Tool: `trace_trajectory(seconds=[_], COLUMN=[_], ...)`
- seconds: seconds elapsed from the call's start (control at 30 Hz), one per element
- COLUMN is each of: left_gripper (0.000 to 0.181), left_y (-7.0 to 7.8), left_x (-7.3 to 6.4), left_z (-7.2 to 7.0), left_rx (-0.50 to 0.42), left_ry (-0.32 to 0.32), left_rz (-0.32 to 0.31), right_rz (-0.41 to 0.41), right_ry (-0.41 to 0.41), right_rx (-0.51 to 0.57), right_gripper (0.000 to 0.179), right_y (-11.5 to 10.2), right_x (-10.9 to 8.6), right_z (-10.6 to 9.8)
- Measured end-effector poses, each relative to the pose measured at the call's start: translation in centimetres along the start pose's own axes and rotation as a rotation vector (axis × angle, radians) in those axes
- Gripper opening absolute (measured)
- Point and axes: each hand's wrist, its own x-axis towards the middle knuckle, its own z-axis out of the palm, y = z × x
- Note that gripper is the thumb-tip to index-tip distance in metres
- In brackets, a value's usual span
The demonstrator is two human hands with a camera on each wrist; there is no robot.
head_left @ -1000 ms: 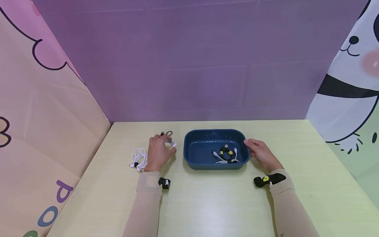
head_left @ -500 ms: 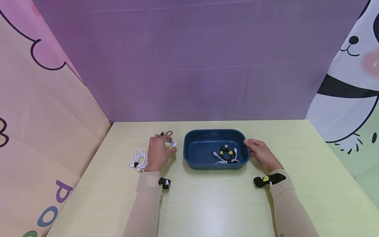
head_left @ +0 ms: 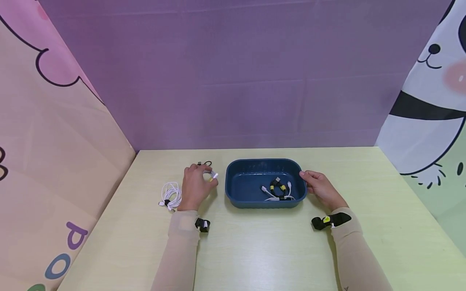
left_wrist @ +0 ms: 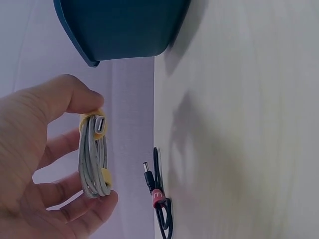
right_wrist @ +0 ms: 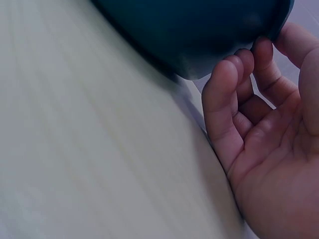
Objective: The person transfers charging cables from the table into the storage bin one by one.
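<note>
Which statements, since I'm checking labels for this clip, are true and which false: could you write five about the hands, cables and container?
1. The left hand holds a yellow-tied coiled cable outside the blue container. True.
2. The right hand touches nothing. False: the right hand grips the blue container at its edge.
3. A red-tied black cable lies on the table. True.
4. The blue container is empty. False: other cables lie inside.
5. A white coil lies on the table. True.
</note>
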Motion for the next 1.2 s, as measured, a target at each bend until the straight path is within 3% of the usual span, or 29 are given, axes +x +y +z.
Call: trace_trajectory(seconds=[1.2], left_gripper=[0.036], left_y=[1.4], left_x=[-0.1], left_z=[-0.6], left_rx=[-0.064], left_ry=[0.039], left_rz=[0.026], right_rz=[0.002], right_ry=[-0.005], right_rx=[-0.009], right_gripper=[0.031], right_y=[0.0], right_x=[-0.1], right_z=[0.0])
